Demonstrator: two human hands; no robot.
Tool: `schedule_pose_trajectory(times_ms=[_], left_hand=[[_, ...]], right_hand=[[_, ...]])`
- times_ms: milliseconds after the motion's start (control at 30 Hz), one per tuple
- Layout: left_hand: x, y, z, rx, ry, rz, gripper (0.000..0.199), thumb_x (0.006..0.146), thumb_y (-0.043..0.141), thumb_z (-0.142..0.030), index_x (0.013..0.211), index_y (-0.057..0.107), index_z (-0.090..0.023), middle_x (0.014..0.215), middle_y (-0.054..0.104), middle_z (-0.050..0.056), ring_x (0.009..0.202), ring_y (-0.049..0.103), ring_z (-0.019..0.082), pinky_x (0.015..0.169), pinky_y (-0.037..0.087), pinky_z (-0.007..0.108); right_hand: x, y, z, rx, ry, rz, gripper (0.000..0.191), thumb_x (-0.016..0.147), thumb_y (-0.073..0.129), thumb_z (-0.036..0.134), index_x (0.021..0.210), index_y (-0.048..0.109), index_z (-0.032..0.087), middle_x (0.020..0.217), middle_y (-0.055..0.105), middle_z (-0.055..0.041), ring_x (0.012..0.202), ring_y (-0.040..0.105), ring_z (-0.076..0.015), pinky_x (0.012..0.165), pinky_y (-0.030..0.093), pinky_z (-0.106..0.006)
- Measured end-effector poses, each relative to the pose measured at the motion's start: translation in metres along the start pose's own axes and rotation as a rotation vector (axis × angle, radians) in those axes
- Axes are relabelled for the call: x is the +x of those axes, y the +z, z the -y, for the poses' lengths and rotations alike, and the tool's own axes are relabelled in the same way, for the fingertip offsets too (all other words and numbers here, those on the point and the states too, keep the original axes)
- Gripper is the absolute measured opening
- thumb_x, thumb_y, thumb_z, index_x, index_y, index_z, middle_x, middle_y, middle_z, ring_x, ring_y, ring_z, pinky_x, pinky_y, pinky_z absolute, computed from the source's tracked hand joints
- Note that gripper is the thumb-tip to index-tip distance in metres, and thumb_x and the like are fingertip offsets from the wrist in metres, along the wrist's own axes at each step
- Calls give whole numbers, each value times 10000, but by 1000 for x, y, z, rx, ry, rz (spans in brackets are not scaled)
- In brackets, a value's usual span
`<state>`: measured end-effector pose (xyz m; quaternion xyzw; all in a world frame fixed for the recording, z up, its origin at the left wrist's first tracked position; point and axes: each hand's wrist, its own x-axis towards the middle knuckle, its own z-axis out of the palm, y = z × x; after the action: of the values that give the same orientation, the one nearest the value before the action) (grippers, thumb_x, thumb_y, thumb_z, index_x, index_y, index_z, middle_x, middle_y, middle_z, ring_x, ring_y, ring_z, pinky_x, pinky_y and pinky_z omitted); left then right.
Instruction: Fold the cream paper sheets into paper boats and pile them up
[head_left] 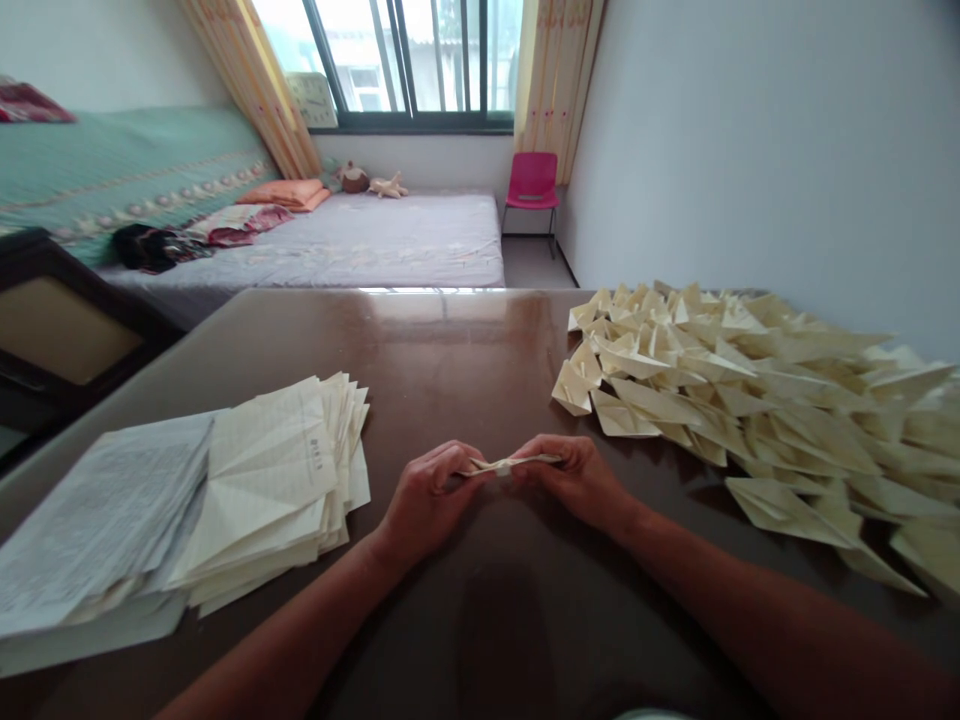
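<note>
Between both hands, just above the dark brown table [442,370], a small folded piece of cream paper [502,466] is held flat and nearly edge-on. My left hand [433,495] pinches its left end with thumb and curled fingers. At the other end, my right hand [577,478] grips it the same way. Fingers cover most of the paper, so its full shape is hidden. To the right lies a large heap of folded cream paper boats [675,375]. Left of my hands is a stack of creased cream sheets [270,475], the top one showing fold lines.
Grey printed papers [112,510] overlap the cream stack at left. A dark wooden chair [67,330] stands by the table's left edge. Beyond are a bed [405,235], a pink chair [533,183] and a window. A white wall runs along the right.
</note>
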<state>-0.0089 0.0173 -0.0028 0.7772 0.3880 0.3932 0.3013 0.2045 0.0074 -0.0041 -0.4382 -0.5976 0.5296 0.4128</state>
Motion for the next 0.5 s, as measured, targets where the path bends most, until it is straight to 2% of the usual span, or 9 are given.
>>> schedule_pose_trajectory(times_ms=[100,200,367,500], left_hand=[[1,-2,7,21,-21,54,120,863,606,-224,753,598,-177,841,665,4,765,614,109,717,453,210],[2,-5,12,53,-36,32,98,871,596,-241,793,595,-181,847,656,-4,764,601,105,712,445,209],[-1,-6,11,102,-20,37,83,893,563,-248,835,577,-190,891,643,-9,794,591,103,741,436,210],[0,-4,15,135,-31,105,86,910,521,-247,860,569,-197,914,632,4,837,590,123,778,442,233]], right_hand=[[2,-3,-8,-32,13,36,219,813,650,346,889,727,156,718,685,-24,644,568,-130,595,429,-228],[3,-6,-10,-133,-9,42,244,852,599,357,956,716,169,724,673,-12,625,545,-117,572,411,-217],[1,-8,-1,-300,-95,6,234,883,553,338,894,719,174,654,644,6,613,548,-117,592,412,-217],[2,-6,-4,-368,-114,5,211,893,528,307,889,703,189,735,675,-5,679,586,-138,635,438,-231]])
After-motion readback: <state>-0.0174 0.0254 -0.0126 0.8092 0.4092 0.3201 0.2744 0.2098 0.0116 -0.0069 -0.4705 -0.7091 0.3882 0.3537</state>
